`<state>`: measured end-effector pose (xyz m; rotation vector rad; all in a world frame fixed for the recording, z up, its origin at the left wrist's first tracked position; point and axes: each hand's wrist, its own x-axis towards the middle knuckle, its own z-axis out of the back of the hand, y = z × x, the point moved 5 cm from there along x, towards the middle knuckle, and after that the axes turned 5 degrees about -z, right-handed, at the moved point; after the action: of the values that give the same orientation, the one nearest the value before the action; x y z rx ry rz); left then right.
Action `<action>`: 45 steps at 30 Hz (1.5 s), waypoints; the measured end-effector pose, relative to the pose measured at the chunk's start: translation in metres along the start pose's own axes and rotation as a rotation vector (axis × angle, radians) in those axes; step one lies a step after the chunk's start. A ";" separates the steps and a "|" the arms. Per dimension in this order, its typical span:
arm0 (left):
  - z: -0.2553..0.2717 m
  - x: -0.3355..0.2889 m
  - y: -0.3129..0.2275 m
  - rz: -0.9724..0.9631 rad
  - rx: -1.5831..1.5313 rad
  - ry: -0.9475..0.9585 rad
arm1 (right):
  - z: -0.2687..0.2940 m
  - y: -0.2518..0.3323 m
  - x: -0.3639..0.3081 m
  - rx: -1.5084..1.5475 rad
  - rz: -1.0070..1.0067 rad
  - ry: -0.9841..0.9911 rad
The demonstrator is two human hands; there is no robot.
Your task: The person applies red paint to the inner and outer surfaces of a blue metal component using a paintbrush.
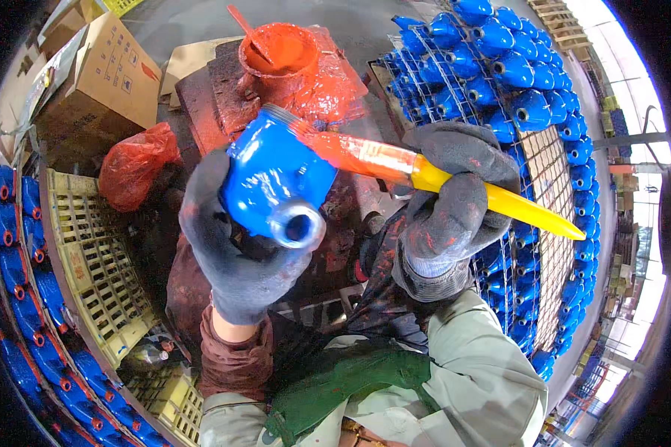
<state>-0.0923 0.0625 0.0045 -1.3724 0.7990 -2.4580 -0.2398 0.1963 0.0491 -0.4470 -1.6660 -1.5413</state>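
Note:
My left hand (238,253), in a dark grey glove, grips a glossy blue metal casting (272,164). The casting's bare metal opening (300,225) faces up toward me. Between the gloved fingers of my right hand (455,194) is a paintbrush with a yellow handle (533,209). Red paint coats its bristle end (317,141), which touches the casting's far edge beside a threaded end. Beyond the casting stands a bucket of red paint (294,56), with a red-smeared stick (250,33) leaning in it.
At right, a wire rack (544,160) carries rows of blue castings. More blue castings with red rings (22,294) line the left edge. A cardboard box (101,93), a red plastic bag (138,165) and a yellow plastic crate (97,261) stand at left.

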 end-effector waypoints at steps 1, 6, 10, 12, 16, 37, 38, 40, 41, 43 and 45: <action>0.000 0.002 0.001 0.113 0.028 0.046 | -0.001 0.000 -0.001 0.030 -0.012 0.009; -0.016 -0.015 0.026 0.645 -0.868 -0.136 | 0.000 0.001 0.001 0.013 -0.001 0.048; -0.029 -0.051 0.053 0.871 -2.567 0.028 | -0.007 -0.007 0.000 0.177 -0.045 0.075; -0.027 -0.052 0.048 1.098 -2.379 -0.175 | -0.009 -0.017 0.001 0.275 0.019 0.076; -0.032 -0.029 0.033 1.185 -2.068 -0.182 | -0.016 -0.025 0.000 0.442 -0.146 0.126; -0.064 -0.052 -0.050 1.661 -2.073 0.185 | -0.051 -0.125 -0.022 1.718 -0.907 0.349; -0.063 -0.049 -0.055 1.667 -2.074 0.191 | -0.053 -0.120 -0.022 1.807 -0.916 0.379; -0.060 -0.048 -0.069 1.865 -2.248 0.151 | -0.056 -0.109 -0.021 1.913 -0.903 0.419; -0.058 -0.047 -0.075 1.959 -2.334 0.126 | -0.059 -0.109 -0.021 1.912 -0.902 0.423; -0.058 -0.046 -0.083 2.046 -2.426 0.098 | -0.058 -0.103 -0.019 2.135 -0.732 0.481; -0.060 -0.049 -0.077 1.975 -2.461 0.204 | -0.058 -0.105 -0.024 2.111 -0.744 0.475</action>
<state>-0.1105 0.1688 -0.0130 0.4172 2.7311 0.7418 -0.2832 0.1274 -0.0419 1.5583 -2.0636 0.4028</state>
